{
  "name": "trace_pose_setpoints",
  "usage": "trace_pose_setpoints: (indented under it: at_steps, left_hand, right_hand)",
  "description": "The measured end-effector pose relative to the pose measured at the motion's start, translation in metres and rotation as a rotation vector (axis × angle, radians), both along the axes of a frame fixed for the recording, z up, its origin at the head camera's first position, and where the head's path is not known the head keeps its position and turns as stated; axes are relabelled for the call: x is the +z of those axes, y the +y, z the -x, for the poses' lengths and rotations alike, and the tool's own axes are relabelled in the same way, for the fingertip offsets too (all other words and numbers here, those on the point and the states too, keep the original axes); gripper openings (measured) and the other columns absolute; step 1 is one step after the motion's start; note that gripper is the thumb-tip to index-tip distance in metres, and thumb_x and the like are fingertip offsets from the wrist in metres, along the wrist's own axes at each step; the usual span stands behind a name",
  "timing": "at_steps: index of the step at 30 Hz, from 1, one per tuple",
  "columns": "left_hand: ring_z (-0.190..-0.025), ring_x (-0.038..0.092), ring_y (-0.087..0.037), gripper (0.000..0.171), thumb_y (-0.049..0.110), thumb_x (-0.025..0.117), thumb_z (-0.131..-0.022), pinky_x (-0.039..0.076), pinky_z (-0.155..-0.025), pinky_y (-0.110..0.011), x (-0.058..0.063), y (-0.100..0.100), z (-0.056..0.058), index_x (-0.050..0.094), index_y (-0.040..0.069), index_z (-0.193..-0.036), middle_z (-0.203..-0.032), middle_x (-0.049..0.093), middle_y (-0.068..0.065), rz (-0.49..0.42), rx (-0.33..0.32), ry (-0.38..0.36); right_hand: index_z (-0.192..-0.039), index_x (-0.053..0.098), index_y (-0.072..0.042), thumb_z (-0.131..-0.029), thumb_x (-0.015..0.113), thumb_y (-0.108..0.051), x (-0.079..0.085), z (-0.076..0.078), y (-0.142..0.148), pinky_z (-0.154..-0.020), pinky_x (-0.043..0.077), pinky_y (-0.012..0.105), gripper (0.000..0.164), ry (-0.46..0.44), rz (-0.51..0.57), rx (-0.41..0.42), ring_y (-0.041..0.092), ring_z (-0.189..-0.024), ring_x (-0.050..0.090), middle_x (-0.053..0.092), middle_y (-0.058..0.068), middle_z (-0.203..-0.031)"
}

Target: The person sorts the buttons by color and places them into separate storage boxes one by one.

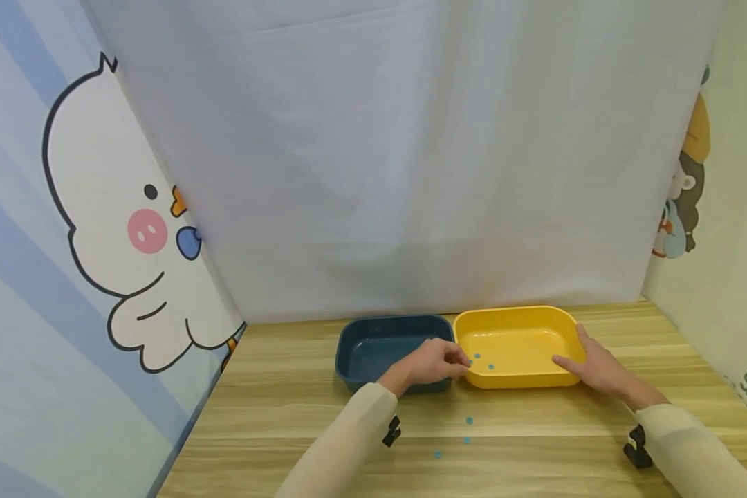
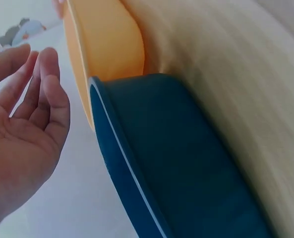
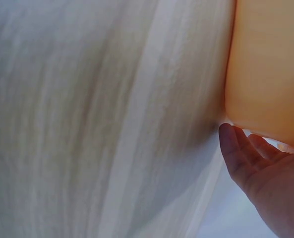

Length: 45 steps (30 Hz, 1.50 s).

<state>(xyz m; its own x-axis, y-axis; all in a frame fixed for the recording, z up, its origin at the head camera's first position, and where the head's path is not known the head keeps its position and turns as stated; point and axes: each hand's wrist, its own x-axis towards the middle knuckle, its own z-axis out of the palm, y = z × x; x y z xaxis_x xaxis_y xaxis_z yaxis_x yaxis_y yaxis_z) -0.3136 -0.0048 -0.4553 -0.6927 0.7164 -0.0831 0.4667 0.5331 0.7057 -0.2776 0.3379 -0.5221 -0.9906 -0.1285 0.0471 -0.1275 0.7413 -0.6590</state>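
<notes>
My left hand [image 1: 434, 361] hovers at the left end of a yellow tray [image 1: 523, 381], its fingers loosely bent. In the left wrist view no object shows between that hand's thumb and fingers. A small blue disc [image 1: 470, 362] appears right by the fingertips. Two more blue discs, one [image 1: 477, 355] behind the other [image 1: 491, 366], lie inside the yellow tray. My right hand [image 1: 597, 366] grips the tray's right end, thumb over the rim and fingers along the outer wall. The right wrist view shows those fingers [image 3: 231, 144] against the tray's outside.
A dark blue tray [image 1: 344, 356] stands directly left of the yellow one, partly behind my left hand. Three blue discs lie on the wooden table [image 1: 274, 415] in front: a far one [image 1: 469, 420], a middle one [image 1: 467, 440] and a near one [image 1: 438, 454]. A curtain [image 1: 411, 173] hangs behind.
</notes>
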Motion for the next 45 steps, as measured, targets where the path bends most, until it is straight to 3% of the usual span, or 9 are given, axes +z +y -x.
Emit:
trace_pose_setpoints:
  at_steps: [4,9,18,24,32,45]
  left_hand:
    - [-0.070,0.053,-0.002,0.011,0.017,0.064,-0.092,0.045,-0.066,-0.017,-0.003,-0.009,-0.013,0.072,0.010,-0.097,-0.083,0.065,0.012,0.038,-0.079,0.029]
    - [-0.072,0.054,0.002,0.010,0.012,0.067,-0.089,0.045,-0.070,-0.014,-0.013,-0.016,-0.023,0.072,0.008,-0.096,-0.082,0.065,0.012,0.098,-0.195,0.069]
    - [-0.074,0.056,0.005,0.013,0.006,0.072,-0.082,0.046,-0.067,-0.011,-0.025,-0.033,-0.036,0.073,0.010,-0.094,-0.084,0.066,0.014,0.227,-0.319,0.086]
    - [-0.074,0.055,0.007,0.013,0.007,0.076,-0.079,0.044,-0.068,-0.008,-0.035,-0.039,-0.042,0.074,0.009,-0.092,-0.088,0.068,0.009,0.255,-0.390,0.104]
    - [-0.071,0.053,0.006,0.015,0.003,0.076,-0.077,0.044,-0.066,-0.008,-0.050,-0.043,-0.046,0.073,0.008,-0.091,-0.081,0.064,0.011,0.282,-0.388,0.077]
    - [-0.066,0.048,0.008,0.012,0.007,0.077,-0.077,0.041,-0.063,-0.006,-0.064,-0.041,-0.047,0.070,0.011,-0.086,-0.073,0.058,0.014,0.289,-0.371,0.146]
  right_hand:
    - [-0.141,-0.005,0.019,-0.093,0.058,-0.043,-0.002,0.001,0.002,-0.098,0.019,0.068,0.101,0.005,-0.013,-0.001,0.062,-0.124,0.018,0.011,0.049,-0.138]
    - [-0.141,-0.007,0.018,-0.093,0.057,-0.043,-0.002,0.001,0.003,-0.098,0.019,0.068,0.101,0.006,-0.011,0.006,0.062,-0.124,0.018,0.010,0.049,-0.138]
    - [-0.141,-0.008,0.018,-0.093,0.057,-0.042,0.001,0.001,0.001,-0.098,0.019,0.068,0.101,-0.005,-0.002,0.010,0.062,-0.125,0.017,0.010,0.049,-0.139]
    - [-0.141,-0.009,0.017,-0.093,0.057,-0.043,0.002,0.001,0.002,-0.098,0.018,0.068,0.102,-0.014,0.012,0.013,0.062,-0.125,0.015,0.007,0.048,-0.139]
    - [-0.141,-0.009,0.017,-0.093,0.057,-0.043,0.002,0.000,0.001,-0.098,0.017,0.068,0.102,-0.017,0.019,0.020,0.062,-0.126,0.014,0.006,0.048,-0.140]
    - [-0.141,-0.011,0.016,-0.093,0.057,-0.043,-0.002,0.004,0.003,-0.099,0.016,0.068,0.102,-0.018,0.024,0.016,0.062,-0.126,0.013,0.005,0.047,-0.140]
